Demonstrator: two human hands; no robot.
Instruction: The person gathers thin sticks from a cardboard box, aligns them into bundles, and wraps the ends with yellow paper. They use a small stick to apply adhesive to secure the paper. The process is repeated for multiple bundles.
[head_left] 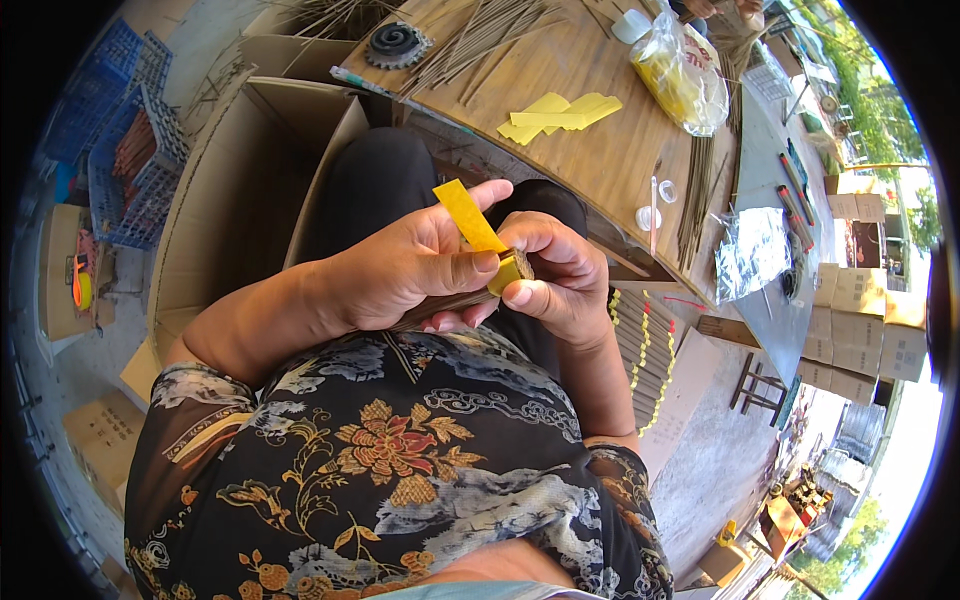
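Note:
A bundle of thin brown sticks [522,264] lies across my lap with its cut end pointing right. A yellow paper strip [468,215] bends round that end, and its free length stands up to the upper left. My left hand [425,262] is closed round the bundle, the thumb pressing near the strip and the index finger stretched out. Thumb and fingers of my right hand [562,278] pinch the wrapped end. Most of the bundle is hidden under my left hand. Several more yellow strips [560,114] are fanned out on the wooden table [600,165] ahead.
Loose brown sticks [490,42] and a dark coiled disc [398,45] lie on the table, with a plastic bag [680,80] farther right. An open cardboard box [215,210] stands at my left, near blue crates [140,165]. Another person's hands [715,8] show at the top.

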